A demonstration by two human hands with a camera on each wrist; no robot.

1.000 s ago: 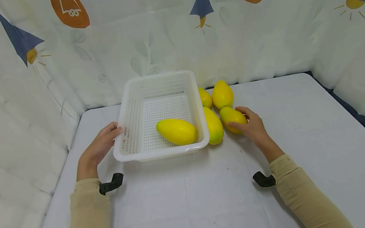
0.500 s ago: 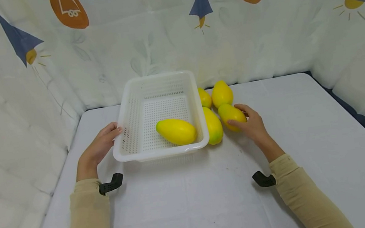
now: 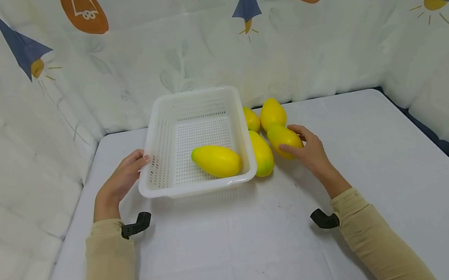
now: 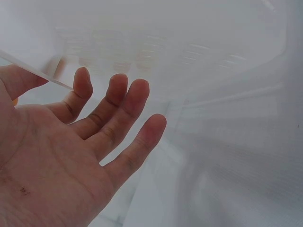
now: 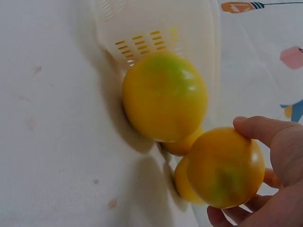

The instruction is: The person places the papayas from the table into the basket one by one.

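My left hand [image 3: 128,173] holds the left rim of a white perforated plastic basket [image 3: 199,187]. In the left wrist view its thumb [image 4: 23,81] hooks over the rim while the fingers [image 4: 124,106] lie along the outside wall. A yellow mango [image 3: 216,161] lies inside the basket at its near right. My right hand [image 3: 310,152] grips another mango [image 5: 225,166] between thumb and fingers, raised from the cloth. Close against the basket's right side lies a green-tipped mango [image 5: 164,96]. Two more mangoes stand behind, one [image 3: 272,114] beyond the held one and one [image 3: 252,120] partly hidden by the basket.
A white cloth covers the table [image 3: 232,253]. Patterned white curtains [image 3: 212,51] close off the back and both sides. Each wrist carries a black camera mount, such as the right one [image 3: 324,219].
The mango in my right hand has risen slightly and shifted a little away from me. My left hand and the basket have stayed in place.
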